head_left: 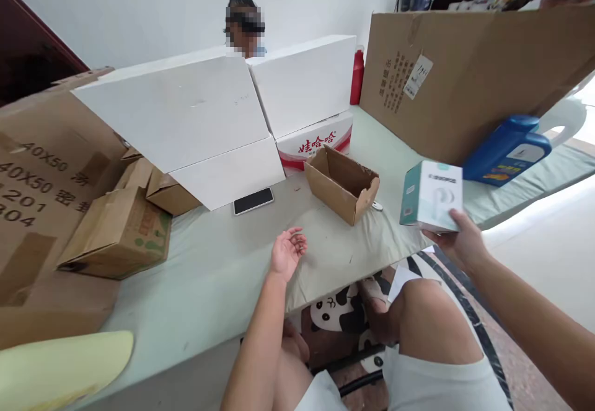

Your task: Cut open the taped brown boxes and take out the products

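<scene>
My right hand (458, 240) grips a white and teal product box (439, 194) by its lower end, above the right part of the table. Palm up and fingers loosely curled apart, my left hand (289, 253) rests on the pale green tablecloth (223, 256) and holds nothing. Between the hands and farther back sits an open brown cardboard box (332, 191), its inside partly hidden by its walls. A small white object (377, 206) lies beside that box's right end. Left of it, a phone-like dark slab with a white edge (253, 201) lies flat.
White boxes (186, 113) are stacked at the back, one red and white (307, 144). Cardboard boxes (125, 231) crowd the left. On the right stand a large carton (465, 76) and a tilted blue bottle (506, 150). Behind the stack is another person (244, 26).
</scene>
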Demonstrator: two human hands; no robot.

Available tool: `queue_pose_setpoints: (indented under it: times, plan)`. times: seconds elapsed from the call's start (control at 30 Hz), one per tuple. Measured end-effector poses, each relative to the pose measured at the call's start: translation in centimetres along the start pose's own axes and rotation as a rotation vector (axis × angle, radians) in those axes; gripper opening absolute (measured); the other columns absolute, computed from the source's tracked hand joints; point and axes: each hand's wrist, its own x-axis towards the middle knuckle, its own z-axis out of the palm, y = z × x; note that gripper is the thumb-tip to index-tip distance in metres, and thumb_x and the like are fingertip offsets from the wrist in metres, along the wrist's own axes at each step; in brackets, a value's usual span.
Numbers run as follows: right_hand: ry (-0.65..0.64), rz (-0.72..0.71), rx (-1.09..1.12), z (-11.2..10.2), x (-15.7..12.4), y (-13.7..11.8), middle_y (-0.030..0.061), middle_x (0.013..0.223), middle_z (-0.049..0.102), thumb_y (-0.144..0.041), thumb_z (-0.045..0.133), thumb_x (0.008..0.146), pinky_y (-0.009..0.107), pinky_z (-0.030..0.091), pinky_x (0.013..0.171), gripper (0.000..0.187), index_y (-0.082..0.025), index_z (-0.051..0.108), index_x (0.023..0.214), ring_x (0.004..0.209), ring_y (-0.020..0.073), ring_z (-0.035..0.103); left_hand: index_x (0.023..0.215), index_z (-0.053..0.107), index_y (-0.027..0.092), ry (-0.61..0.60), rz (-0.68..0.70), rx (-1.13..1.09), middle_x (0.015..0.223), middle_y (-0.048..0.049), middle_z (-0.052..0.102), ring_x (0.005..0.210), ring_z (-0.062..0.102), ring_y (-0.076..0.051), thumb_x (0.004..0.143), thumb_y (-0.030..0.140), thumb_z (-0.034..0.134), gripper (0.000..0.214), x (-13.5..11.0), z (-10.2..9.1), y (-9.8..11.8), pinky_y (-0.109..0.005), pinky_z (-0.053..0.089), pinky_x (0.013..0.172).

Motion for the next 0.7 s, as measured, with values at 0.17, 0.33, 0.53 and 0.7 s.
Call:
queue_pose_setpoints:
  times: [0.17,0.33,0.53,0.7]
  plan:
    - [0.074,-0.018,-0.223,4.4,9.3,0.8,0.0092,0.112,0.069,-0.034,0.053,0.089,0.034,0.062,0.062,0.038,-0.024,0.061,0.124,0.089,0.0223,0.069,0.079,0.072,0.013,-0.065,-0.049,-0.107,0.069,-0.0074,0.067,0.063,0.061,-0.016,0.077,0.044,0.066,0.031,2.6,-0.6,-1.4,-0.027,0.047,0.059]
    - [0.237,-0.116,-0.423,9.7,15.6,-0.3,0.0154,0.119,0.066,-0.035,0.061,0.090,0.032,0.060,0.066,0.035,-0.016,0.064,0.119,0.089,0.0216,0.067,0.076,0.076,0.015,-0.087,0.016,-0.147,0.071,-0.0066,0.066,0.068,0.059,-0.017,0.075,0.044,0.072,0.029,3.4,-2.5,0.2,-0.027,0.048,0.064]
    - [0.287,-0.204,-0.511,17.1,20.1,-2.1,0.0205,0.123,0.067,-0.031,0.058,0.093,0.038,0.056,0.089,0.037,-0.010,0.068,0.122,0.102,0.0270,0.066,0.075,0.076,0.017,-0.048,0.014,-0.067,0.072,-0.0076,0.065,0.071,0.056,-0.018,0.078,0.044,0.073,0.028,3.5,-4.4,0.7,-0.029,0.048,0.066]
    - [0.276,-0.230,-0.489,21.0,22.2,-1.8,0.0185,0.132,0.061,-0.037,0.050,0.098,0.036,0.054,0.095,0.047,-0.012,0.056,0.138,0.114,0.0252,0.062,0.076,0.075,0.017,-0.019,0.028,-0.141,0.068,-0.0051,0.059,0.068,0.052,-0.017,0.075,0.045,0.075,0.027,3.8,-4.9,0.9,-0.028,0.045,0.064]
